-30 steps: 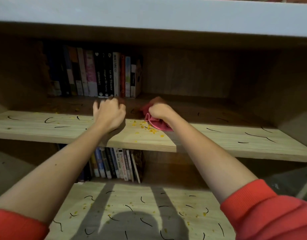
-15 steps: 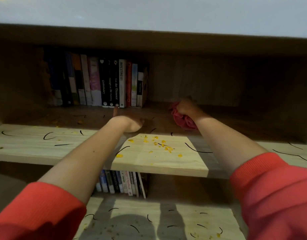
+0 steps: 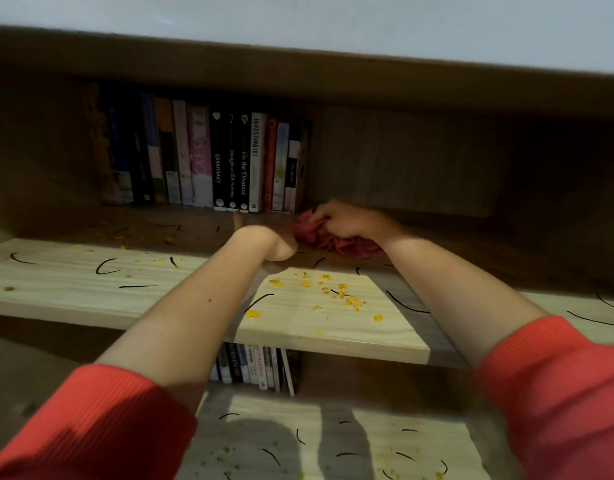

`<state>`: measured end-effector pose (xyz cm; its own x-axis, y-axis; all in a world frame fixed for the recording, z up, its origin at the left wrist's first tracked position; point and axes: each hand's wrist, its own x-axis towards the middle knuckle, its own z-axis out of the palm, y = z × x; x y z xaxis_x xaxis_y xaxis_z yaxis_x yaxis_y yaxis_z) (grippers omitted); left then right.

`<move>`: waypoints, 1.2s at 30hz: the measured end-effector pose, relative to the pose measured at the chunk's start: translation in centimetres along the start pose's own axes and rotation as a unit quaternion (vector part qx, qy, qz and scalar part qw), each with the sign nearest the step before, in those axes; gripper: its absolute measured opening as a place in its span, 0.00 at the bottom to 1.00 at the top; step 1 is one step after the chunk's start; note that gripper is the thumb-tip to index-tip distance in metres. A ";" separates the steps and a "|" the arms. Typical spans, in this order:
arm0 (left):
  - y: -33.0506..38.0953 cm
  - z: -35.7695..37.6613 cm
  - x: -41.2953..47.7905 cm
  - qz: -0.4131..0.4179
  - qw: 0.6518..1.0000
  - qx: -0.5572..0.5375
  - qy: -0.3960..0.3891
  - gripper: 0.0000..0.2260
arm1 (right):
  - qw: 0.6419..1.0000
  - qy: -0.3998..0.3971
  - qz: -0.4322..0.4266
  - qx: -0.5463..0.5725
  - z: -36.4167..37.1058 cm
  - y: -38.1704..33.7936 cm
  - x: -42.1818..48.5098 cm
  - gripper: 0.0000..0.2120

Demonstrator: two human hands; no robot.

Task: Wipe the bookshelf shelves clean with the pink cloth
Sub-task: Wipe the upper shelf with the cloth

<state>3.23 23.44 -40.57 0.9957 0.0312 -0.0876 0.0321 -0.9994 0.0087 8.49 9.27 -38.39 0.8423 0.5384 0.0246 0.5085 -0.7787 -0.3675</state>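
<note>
My left hand sits centre-frame on the middle shelf, fingers hidden, so I cannot tell their pose; just right, my right hand clutches the bunched pink cloth. Crumbs and dark strands litter this and the lower shelf, so I judge most wiping undone.

Right hand clenched; left hand (perhaps flat) forward.

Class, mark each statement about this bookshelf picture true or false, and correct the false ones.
1. The right hand grips the pink cloth. True.
2. The yellow crumbs lie behind the cloth. False: they lie in front of it, nearer the front edge.
3. Books stand upright at the back of the shelf. True.
4. The lower shelf is free of litter. False: dark strands lie on it.
</note>
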 end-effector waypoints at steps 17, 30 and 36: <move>-2.9 2.8 -10.7 0.030 0.956 -0.172 0.235 0.14 | 0.998 0.026 0.021 0.060 -0.8 -3.4 -10.2 0.15; -2.3 4.3 -11.2 -0.017 0.929 -0.224 0.295 0.16 | 0.990 0.080 0.064 0.100 0.8 -4.5 -10.9 0.12; -2.6 4.4 -11.1 -0.021 0.926 -0.223 0.305 0.18 | 0.989 0.052 0.114 0.072 0.7 -3.4 -11.0 0.10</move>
<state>-8.27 25.63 -44.04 0.8525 0.2063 0.4802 -0.0308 -0.8973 0.4402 -2.64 6.22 -38.04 0.9500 0.3118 0.0186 0.2784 -0.8182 -0.5031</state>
